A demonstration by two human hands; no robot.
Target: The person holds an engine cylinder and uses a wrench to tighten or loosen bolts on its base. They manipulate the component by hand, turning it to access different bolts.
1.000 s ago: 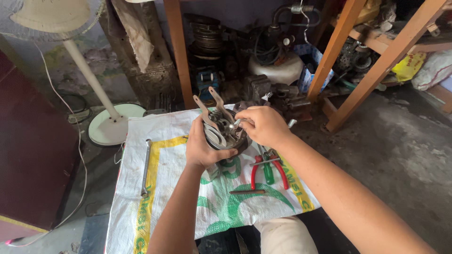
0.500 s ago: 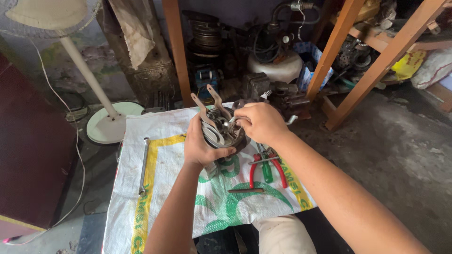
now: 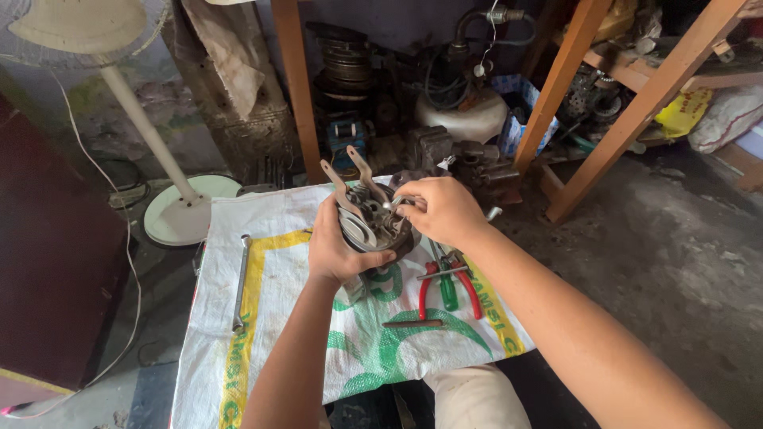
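Barely anything's shifted since a second ago: left hand point(image 3: 338, 246) still wrapped tight round the metal engine part point(image 3: 372, 218), right hand point(image 3: 437, 210) fingertips still pinching something small on top.

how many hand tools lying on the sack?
4: wrench at left edge; red pliers and green screwdriver right of centre; dark rod below them. Hands may hide more.

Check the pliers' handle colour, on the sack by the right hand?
Red handles on the pliers, lying on the white sack; the head view shows them clearly.
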